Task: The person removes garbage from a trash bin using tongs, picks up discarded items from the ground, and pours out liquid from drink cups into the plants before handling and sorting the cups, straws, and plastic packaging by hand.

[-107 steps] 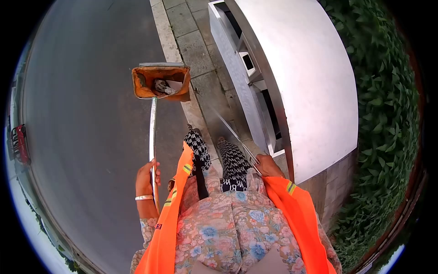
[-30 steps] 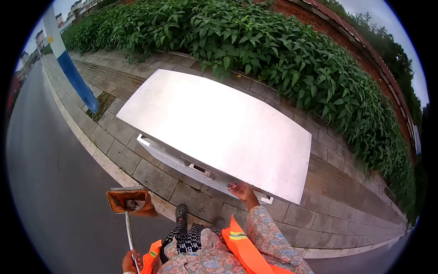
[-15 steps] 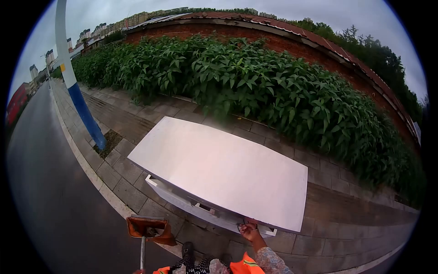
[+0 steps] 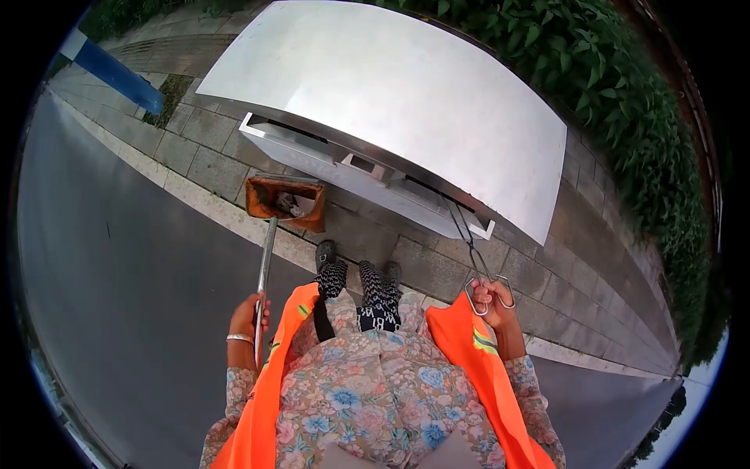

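The landmark is the street cabinet (image 4: 391, 86), a white metal unit with a broad, gently curved top and a narrow front with slot openings (image 4: 426, 190). All positions below refer to it.

Left hand (image 4: 250, 315): fingers wrapped around a long silver metal handle (image 4: 267, 254). The handle leads to an orange, open-topped, box-shaped scoop (image 4: 310, 221), located just in front of the cabinet's left part. The scoop contains crumpled pale and dark litter (image 4: 289, 205). Whether its base touches the ground cannot be determined.

Right hand (image 4: 492, 302): fingers closed around the looped grips of slender metal tongs (image 4: 471, 244). The tongs extend over the cabinet's front edge near its right end, into the slot opening there. Their tips are hidden; whether they pinch anything cannot be determined.

Surroundings: a blue-and-white post (image 4: 129, 78) stands beyond the cabinet's left end; dense green foliage (image 4: 601, 70) grows behind the cabinet.
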`<state>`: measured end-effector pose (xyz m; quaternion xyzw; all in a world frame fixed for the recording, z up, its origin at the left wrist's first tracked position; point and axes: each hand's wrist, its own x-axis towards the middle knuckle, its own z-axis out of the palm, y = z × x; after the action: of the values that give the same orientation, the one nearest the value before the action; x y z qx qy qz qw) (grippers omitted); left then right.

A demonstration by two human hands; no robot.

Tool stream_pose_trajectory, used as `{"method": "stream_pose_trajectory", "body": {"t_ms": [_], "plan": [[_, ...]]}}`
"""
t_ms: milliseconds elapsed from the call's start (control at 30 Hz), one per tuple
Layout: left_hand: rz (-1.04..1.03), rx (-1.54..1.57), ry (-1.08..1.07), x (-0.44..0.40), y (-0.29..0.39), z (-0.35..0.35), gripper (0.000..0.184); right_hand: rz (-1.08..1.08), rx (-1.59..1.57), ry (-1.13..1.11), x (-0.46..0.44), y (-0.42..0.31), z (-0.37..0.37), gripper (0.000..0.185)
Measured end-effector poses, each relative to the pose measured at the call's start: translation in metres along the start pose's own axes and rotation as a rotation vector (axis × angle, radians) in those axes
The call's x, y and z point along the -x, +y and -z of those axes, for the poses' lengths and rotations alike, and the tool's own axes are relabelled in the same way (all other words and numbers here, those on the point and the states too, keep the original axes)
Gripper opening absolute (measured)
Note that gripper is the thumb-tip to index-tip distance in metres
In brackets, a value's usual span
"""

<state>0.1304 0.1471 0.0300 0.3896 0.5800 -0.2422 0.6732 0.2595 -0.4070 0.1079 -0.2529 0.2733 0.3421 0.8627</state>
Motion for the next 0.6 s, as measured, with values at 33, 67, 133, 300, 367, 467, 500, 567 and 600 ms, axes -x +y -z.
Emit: {"method": "stream_pose_trajectory", "body": {"t_ms": [33, 67, 133, 300, 367, 467, 500, 567, 600], "plan": [[-0.010, -0.032, -0.008, -0.001, 0.001, -0.003, 0.032, -0.001, 0.014, -0.003, 0.019, 0.005, -0.005, 0.025], [0.000, -0.031, -0.007, 0.000, 0.002, -0.008, 0.032, -0.001, 0.032, -0.009, 0.036, 0.009, -0.011, 0.026], [-0.043, -0.117, 0.033, 0.007, 0.006, -0.018, 0.032, -0.007, 0.074, 0.020, 0.071, 0.019, -0.025, 0.026], [-0.013, -0.129, 0.023, -0.001, 0.007, -0.022, 0.031, -0.042, 0.121, 0.078, 0.148, 0.034, -0.049, 0.028], [-0.004, -0.143, 0.011, -0.004, 0.006, -0.025, 0.032, -0.055, 0.301, 0.118, 0.170, 0.038, -0.061, 0.027], [0.005, -0.156, 0.005, -0.012, 0.004, -0.030, 0.032, -0.036, 0.429, 0.162, 0.195, 0.043, -0.084, 0.026], [0.007, -0.160, 0.010, -0.014, 0.004, -0.032, 0.032, -0.021, 0.446, 0.182, 0.202, 0.046, -0.089, 0.025], [0.012, -0.168, 0.002, -0.016, 0.004, -0.036, 0.032, -0.028, 0.433, 0.205, 0.217, 0.050, -0.093, 0.025], [0.018, -0.174, 0.004, -0.015, 0.003, -0.039, 0.032, -0.044, 0.417, 0.224, 0.223, 0.050, -0.092, 0.024]]}}
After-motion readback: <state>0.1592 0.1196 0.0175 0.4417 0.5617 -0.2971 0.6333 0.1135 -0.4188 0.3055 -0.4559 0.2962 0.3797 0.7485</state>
